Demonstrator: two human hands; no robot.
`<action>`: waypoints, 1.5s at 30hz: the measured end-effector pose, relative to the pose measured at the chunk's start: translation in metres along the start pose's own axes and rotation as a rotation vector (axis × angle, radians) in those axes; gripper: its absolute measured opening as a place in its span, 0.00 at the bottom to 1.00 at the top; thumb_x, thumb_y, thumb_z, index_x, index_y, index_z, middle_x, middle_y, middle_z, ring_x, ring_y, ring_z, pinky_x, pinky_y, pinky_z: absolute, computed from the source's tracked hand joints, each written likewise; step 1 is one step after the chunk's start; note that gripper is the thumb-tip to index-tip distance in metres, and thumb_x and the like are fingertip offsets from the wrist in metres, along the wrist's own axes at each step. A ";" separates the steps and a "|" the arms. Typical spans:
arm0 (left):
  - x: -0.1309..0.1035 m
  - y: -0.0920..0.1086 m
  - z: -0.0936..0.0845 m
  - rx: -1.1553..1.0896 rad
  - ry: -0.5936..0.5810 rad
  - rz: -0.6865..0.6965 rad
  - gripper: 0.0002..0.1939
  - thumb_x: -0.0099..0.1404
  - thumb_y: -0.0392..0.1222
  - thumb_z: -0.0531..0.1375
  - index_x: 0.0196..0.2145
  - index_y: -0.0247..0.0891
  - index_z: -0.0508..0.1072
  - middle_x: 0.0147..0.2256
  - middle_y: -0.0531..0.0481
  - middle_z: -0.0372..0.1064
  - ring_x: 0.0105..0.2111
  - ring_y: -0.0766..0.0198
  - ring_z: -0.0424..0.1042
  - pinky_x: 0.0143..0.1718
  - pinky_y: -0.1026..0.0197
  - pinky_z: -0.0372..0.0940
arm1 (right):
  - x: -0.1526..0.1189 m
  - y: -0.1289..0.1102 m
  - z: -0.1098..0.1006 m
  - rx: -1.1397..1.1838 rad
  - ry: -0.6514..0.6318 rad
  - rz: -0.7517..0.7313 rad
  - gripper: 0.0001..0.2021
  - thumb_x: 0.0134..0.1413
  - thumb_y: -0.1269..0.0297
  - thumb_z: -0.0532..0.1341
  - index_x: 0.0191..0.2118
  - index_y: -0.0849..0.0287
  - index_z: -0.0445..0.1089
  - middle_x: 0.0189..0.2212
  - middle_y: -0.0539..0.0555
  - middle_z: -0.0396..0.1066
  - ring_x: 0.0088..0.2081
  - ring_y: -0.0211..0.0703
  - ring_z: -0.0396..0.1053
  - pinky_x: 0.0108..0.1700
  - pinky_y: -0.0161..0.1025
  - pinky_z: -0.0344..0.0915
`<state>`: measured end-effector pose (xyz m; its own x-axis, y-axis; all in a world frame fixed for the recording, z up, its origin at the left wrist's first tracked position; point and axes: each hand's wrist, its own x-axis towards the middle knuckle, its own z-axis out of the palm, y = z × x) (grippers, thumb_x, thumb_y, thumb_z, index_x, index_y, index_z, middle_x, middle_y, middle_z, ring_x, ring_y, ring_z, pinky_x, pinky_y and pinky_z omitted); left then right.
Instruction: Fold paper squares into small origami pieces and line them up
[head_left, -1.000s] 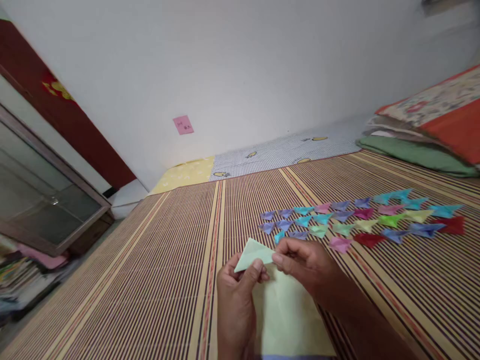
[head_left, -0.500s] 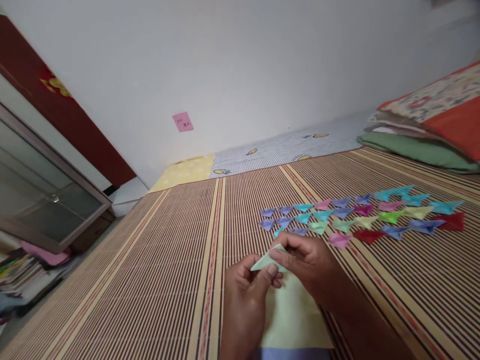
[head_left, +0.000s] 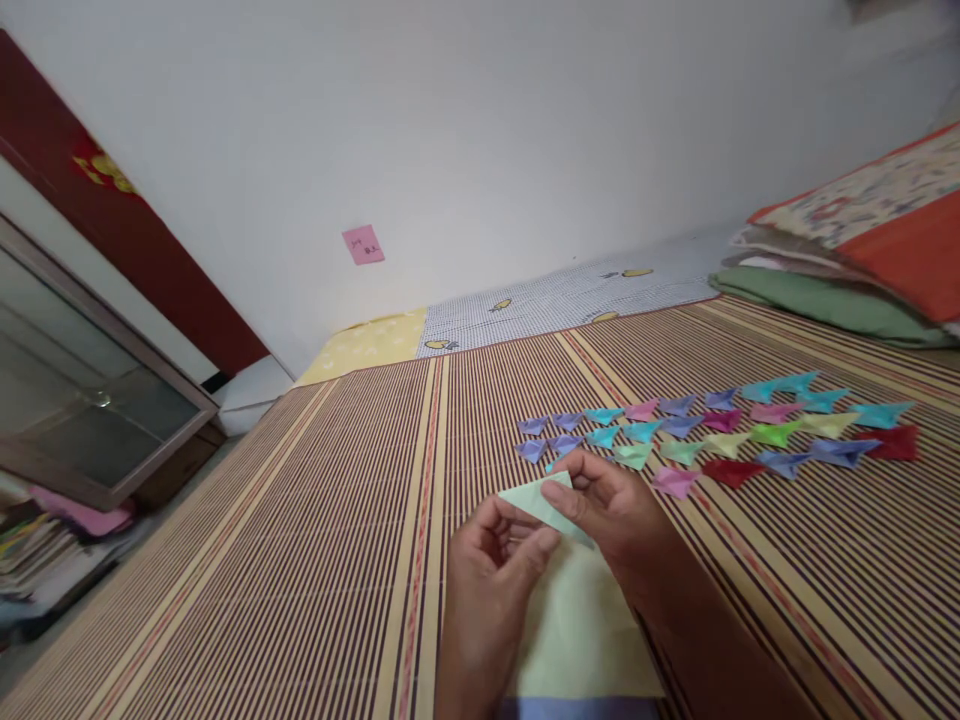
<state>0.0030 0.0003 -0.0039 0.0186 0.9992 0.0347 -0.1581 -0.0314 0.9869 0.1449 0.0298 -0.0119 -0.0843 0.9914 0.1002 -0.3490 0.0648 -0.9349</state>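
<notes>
A pale green folded paper triangle point(head_left: 534, 497) is held up between my two hands. My right hand point(head_left: 604, 500) pinches its right part, with the thumb pressed flat on the front and the fingers behind. My left hand point(head_left: 495, 575) curls around the left and lower side; its index finger runs behind the paper and its thumb tip lies at the lower edge. Under the hands lies a pale yellow-green sheet point(head_left: 585, 630) with a blue-violet strip point(head_left: 585, 708) along its near edge.
Rows of small folded paper pieces in several colours, such as a green one point(head_left: 776, 433) and a dark red one point(head_left: 731, 472), lie right of my hands on the striped mat point(head_left: 345, 520). Folded bedding point(head_left: 832, 305) sits at the far right. A pink note point(head_left: 364, 245) is on the wall.
The paper triangle has turned, so its long edge now faces up and a point faces down. My left thumb has shifted from the paper's front toward its lower edge.
</notes>
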 end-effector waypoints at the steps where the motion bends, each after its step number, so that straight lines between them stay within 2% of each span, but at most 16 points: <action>1: -0.001 0.000 0.004 0.003 0.014 -0.011 0.10 0.56 0.42 0.72 0.34 0.36 0.78 0.30 0.50 0.75 0.30 0.64 0.71 0.34 0.64 0.65 | 0.000 0.002 0.001 0.012 -0.006 0.001 0.13 0.53 0.54 0.71 0.32 0.58 0.71 0.25 0.47 0.70 0.28 0.38 0.66 0.32 0.34 0.62; 4: -0.004 0.001 0.009 0.013 0.036 0.018 0.09 0.60 0.44 0.69 0.31 0.36 0.77 0.28 0.51 0.73 0.30 0.65 0.69 0.33 0.65 0.64 | 0.000 0.003 0.003 0.025 -0.034 0.016 0.14 0.52 0.53 0.71 0.30 0.58 0.70 0.24 0.47 0.69 0.27 0.37 0.64 0.29 0.34 0.60; 8: -0.006 0.003 0.007 0.033 -0.004 0.042 0.14 0.66 0.46 0.66 0.26 0.36 0.73 0.26 0.53 0.70 0.29 0.66 0.67 0.34 0.66 0.63 | 0.000 -0.002 0.000 -0.042 -0.038 0.040 0.16 0.57 0.52 0.67 0.27 0.58 0.69 0.22 0.46 0.66 0.24 0.36 0.60 0.27 0.34 0.57; 14: -0.003 0.000 0.005 0.005 0.064 0.063 0.14 0.64 0.48 0.67 0.29 0.37 0.71 0.27 0.55 0.66 0.28 0.68 0.63 0.31 0.67 0.61 | 0.001 -0.004 -0.002 -0.104 -0.001 0.002 0.17 0.58 0.50 0.65 0.26 0.57 0.68 0.21 0.44 0.59 0.24 0.36 0.54 0.26 0.35 0.53; 18: -0.003 0.001 0.005 0.064 0.084 0.108 0.17 0.71 0.51 0.60 0.29 0.37 0.72 0.26 0.54 0.65 0.27 0.66 0.62 0.31 0.66 0.61 | 0.004 0.000 -0.005 -0.150 -0.015 -0.032 0.19 0.60 0.49 0.64 0.25 0.57 0.67 0.20 0.45 0.57 0.25 0.36 0.54 0.28 0.35 0.53; 23: -0.004 0.001 0.005 0.082 0.078 0.115 0.15 0.71 0.51 0.61 0.33 0.37 0.75 0.27 0.53 0.66 0.28 0.65 0.63 0.33 0.65 0.62 | 0.005 0.007 -0.008 -0.051 -0.058 0.030 0.20 0.58 0.46 0.66 0.27 0.58 0.69 0.20 0.45 0.59 0.24 0.36 0.55 0.27 0.34 0.53; 31: -0.005 0.001 0.007 0.052 0.098 0.118 0.18 0.70 0.54 0.61 0.31 0.37 0.74 0.25 0.53 0.64 0.27 0.65 0.63 0.30 0.65 0.62 | 0.003 0.017 -0.001 0.193 -0.093 0.156 0.20 0.57 0.47 0.68 0.29 0.58 0.67 0.20 0.44 0.61 0.22 0.34 0.56 0.26 0.33 0.54; 38: -0.006 0.002 0.012 0.002 0.138 0.143 0.16 0.69 0.55 0.62 0.35 0.37 0.76 0.27 0.52 0.68 0.28 0.65 0.66 0.32 0.64 0.65 | 0.003 0.019 0.000 0.173 -0.109 0.132 0.18 0.59 0.48 0.67 0.30 0.58 0.68 0.21 0.46 0.64 0.24 0.36 0.62 0.29 0.34 0.60; 45: -0.007 0.004 0.012 0.013 0.134 0.132 0.14 0.69 0.52 0.62 0.36 0.38 0.76 0.29 0.51 0.70 0.29 0.64 0.67 0.33 0.64 0.67 | 0.003 0.011 0.007 0.312 -0.129 0.163 0.19 0.54 0.48 0.70 0.27 0.58 0.68 0.18 0.45 0.63 0.21 0.36 0.63 0.26 0.34 0.60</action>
<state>0.0141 -0.0067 0.0014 -0.1330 0.9806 0.1439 -0.1377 -0.1621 0.9771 0.1340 0.0327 -0.0194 -0.2724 0.9620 0.0192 -0.5873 -0.1504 -0.7952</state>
